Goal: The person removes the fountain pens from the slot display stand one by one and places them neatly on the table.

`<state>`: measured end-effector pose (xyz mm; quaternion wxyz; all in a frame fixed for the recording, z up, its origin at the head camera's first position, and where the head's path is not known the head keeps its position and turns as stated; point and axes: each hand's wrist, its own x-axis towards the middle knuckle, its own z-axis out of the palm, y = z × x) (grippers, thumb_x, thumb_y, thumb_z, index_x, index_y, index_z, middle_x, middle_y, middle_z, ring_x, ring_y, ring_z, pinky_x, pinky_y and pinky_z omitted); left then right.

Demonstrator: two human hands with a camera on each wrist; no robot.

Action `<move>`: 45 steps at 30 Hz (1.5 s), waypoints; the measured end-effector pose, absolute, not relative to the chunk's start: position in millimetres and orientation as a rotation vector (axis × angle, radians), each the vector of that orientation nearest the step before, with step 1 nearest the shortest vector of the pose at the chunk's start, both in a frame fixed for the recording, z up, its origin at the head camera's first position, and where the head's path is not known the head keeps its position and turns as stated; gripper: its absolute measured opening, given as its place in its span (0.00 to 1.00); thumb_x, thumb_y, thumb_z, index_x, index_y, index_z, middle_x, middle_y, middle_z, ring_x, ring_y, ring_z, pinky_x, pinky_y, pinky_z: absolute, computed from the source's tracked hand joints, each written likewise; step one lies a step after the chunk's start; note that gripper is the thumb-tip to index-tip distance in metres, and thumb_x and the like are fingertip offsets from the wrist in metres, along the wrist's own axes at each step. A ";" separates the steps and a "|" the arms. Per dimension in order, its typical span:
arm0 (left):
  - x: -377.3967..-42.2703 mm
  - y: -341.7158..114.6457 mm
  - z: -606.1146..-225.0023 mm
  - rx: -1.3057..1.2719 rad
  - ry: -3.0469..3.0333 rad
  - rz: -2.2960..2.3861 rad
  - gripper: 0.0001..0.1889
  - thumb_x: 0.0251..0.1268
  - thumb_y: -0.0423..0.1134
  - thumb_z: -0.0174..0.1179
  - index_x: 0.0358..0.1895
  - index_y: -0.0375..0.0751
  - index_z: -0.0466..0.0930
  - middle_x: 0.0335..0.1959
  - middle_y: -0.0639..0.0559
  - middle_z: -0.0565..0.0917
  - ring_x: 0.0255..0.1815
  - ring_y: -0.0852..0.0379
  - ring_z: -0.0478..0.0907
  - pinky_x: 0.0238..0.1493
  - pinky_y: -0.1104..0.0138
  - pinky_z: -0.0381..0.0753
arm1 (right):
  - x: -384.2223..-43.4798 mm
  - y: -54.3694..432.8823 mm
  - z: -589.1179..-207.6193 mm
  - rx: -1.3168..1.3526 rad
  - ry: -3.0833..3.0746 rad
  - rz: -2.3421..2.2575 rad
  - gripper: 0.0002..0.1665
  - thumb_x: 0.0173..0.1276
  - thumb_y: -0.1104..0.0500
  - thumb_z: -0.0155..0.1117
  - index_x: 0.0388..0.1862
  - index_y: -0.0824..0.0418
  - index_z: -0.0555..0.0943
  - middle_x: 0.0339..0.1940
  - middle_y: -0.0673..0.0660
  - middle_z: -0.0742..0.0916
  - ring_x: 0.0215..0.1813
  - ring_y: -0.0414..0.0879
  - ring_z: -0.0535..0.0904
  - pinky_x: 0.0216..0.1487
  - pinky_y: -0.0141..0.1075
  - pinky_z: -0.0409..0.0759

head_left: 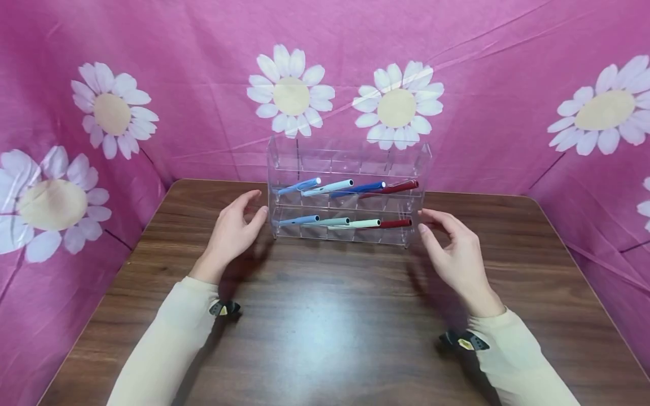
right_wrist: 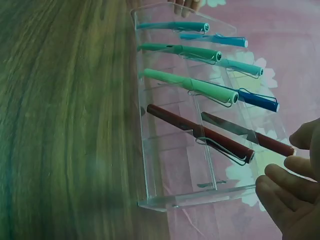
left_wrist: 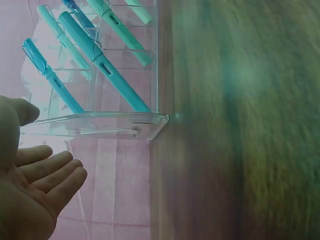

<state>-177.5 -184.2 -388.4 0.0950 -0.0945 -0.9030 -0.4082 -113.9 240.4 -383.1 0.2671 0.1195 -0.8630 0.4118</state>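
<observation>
A clear acrylic pen rack point(head_left: 345, 203) stands on the table, with pens lying across its two lower tiers. The upper row has a light blue pen point(head_left: 299, 186), a pale blue pen, a dark blue pen point(head_left: 358, 189) and a dark red pen. Below are a blue pen, a grey-green pen, a pale green pen point(head_left: 364, 224) and another dark red pen point(right_wrist: 200, 132). My left hand point(head_left: 233, 231) is beside the rack's left end, fingers loosely bent and holding nothing. At the right end, my right hand point(head_left: 457, 254) has relaxed fingers around the side panel's edge; contact is unclear.
The brown wooden table point(head_left: 315, 338) extends in front of the rack. Behind and at both sides hangs a pink cloth point(head_left: 203, 67) with white daisies. Black wrist straps point(head_left: 223, 308) sit over the cream sleeves.
</observation>
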 end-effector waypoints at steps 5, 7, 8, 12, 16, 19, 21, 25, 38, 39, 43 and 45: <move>-182.7 -180.2 -388.9 -0.249 -2.655 -1.302 0.26 0.81 0.41 0.59 0.74 0.32 0.76 0.65 0.32 0.86 0.64 0.36 0.85 0.69 0.46 0.85 | -118.7 236.9 -385.1 0.306 -2.305 1.260 0.17 0.74 0.72 0.67 0.60 0.70 0.87 0.55 0.68 0.92 0.53 0.20 0.83 0.59 0.13 0.78; -185.1 -178.4 -389.8 -0.248 -2.644 -1.341 0.25 0.81 0.41 0.60 0.73 0.31 0.77 0.66 0.32 0.86 0.66 0.37 0.85 0.71 0.46 0.84 | -121.2 236.5 -386.8 0.284 -2.308 1.311 0.17 0.74 0.72 0.67 0.60 0.69 0.88 0.56 0.69 0.92 0.54 0.20 0.83 0.58 0.13 0.79; -186.7 -177.4 -390.5 -0.245 -2.637 -1.365 0.25 0.81 0.40 0.60 0.73 0.30 0.77 0.67 0.31 0.85 0.67 0.37 0.84 0.72 0.47 0.83 | -122.4 236.4 -387.8 0.275 -2.310 1.335 0.17 0.74 0.71 0.67 0.60 0.69 0.88 0.57 0.69 0.92 0.54 0.20 0.83 0.58 0.13 0.79; -192.3 -174.6 -392.4 -0.234 -2.617 -1.474 0.25 0.82 0.39 0.60 0.74 0.29 0.76 0.71 0.31 0.82 0.73 0.37 0.81 0.75 0.49 0.81 | -126.0 235.1 -390.5 0.242 -2.327 1.390 0.18 0.75 0.70 0.68 0.62 0.68 0.88 0.57 0.69 0.92 0.53 0.19 0.83 0.54 0.12 0.78; -196.6 -172.5 -393.5 -0.223 -2.582 -1.556 0.27 0.81 0.37 0.60 0.76 0.27 0.73 0.72 0.31 0.80 0.75 0.38 0.79 0.76 0.51 0.79 | -128.8 230.8 -391.8 0.238 -2.348 1.399 0.18 0.76 0.69 0.68 0.62 0.68 0.87 0.57 0.68 0.92 0.51 0.18 0.82 0.52 0.11 0.78; -199.3 -170.0 -394.2 -0.207 -2.548 -1.612 0.27 0.79 0.35 0.61 0.76 0.26 0.73 0.71 0.30 0.80 0.74 0.38 0.79 0.75 0.53 0.79 | -132.2 227.7 -394.8 0.242 -2.366 1.404 0.18 0.76 0.70 0.68 0.62 0.69 0.87 0.56 0.68 0.92 0.49 0.17 0.82 0.50 0.11 0.78; -200.4 -168.0 -394.6 -0.197 -2.530 -1.636 0.27 0.79 0.33 0.61 0.75 0.25 0.73 0.70 0.29 0.80 0.74 0.38 0.79 0.73 0.55 0.79 | -134.1 226.1 -396.8 0.235 -2.380 1.400 0.17 0.75 0.70 0.68 0.61 0.69 0.88 0.55 0.68 0.93 0.46 0.17 0.81 0.46 0.11 0.78; -201.0 -164.3 -395.0 -0.180 -2.510 -1.659 0.25 0.77 0.30 0.60 0.74 0.24 0.74 0.67 0.27 0.81 0.72 0.37 0.80 0.71 0.58 0.81 | -135.7 224.2 -399.8 0.195 -2.415 1.368 0.16 0.75 0.68 0.69 0.60 0.66 0.89 0.50 0.65 0.94 0.37 0.22 0.79 0.37 0.14 0.75; -199.1 -161.9 -398.7 -0.136 -2.527 -1.632 0.24 0.77 0.30 0.58 0.73 0.25 0.76 0.63 0.29 0.85 0.66 0.38 0.85 0.65 0.61 0.86 | -134.7 222.0 -402.0 0.169 -2.424 1.470 0.18 0.75 0.67 0.71 0.62 0.66 0.88 0.55 0.65 0.93 0.44 0.19 0.83 0.42 0.14 0.81; -199.1 -161.7 -398.8 -0.140 -2.530 -1.631 0.25 0.77 0.31 0.58 0.73 0.25 0.76 0.63 0.29 0.85 0.65 0.38 0.85 0.65 0.62 0.86 | -134.5 222.1 -401.9 0.164 -2.423 1.476 0.18 0.75 0.67 0.71 0.62 0.66 0.88 0.55 0.65 0.93 0.45 0.19 0.83 0.42 0.14 0.81; -199.6 -161.6 -399.5 -0.153 -2.539 -1.626 0.24 0.77 0.30 0.58 0.73 0.26 0.76 0.63 0.30 0.85 0.65 0.38 0.85 0.64 0.65 0.86 | -134.1 223.1 -402.0 0.147 -2.415 1.479 0.18 0.74 0.66 0.72 0.61 0.65 0.89 0.54 0.65 0.93 0.41 0.20 0.82 0.37 0.15 0.80; -199.8 -161.2 -399.9 -0.160 -2.539 -1.629 0.24 0.77 0.30 0.59 0.73 0.27 0.76 0.63 0.30 0.85 0.65 0.39 0.85 0.63 0.66 0.86 | -134.1 223.5 -401.7 0.135 -2.400 1.485 0.17 0.74 0.66 0.72 0.61 0.65 0.89 0.54 0.65 0.94 0.38 0.22 0.81 0.34 0.16 0.79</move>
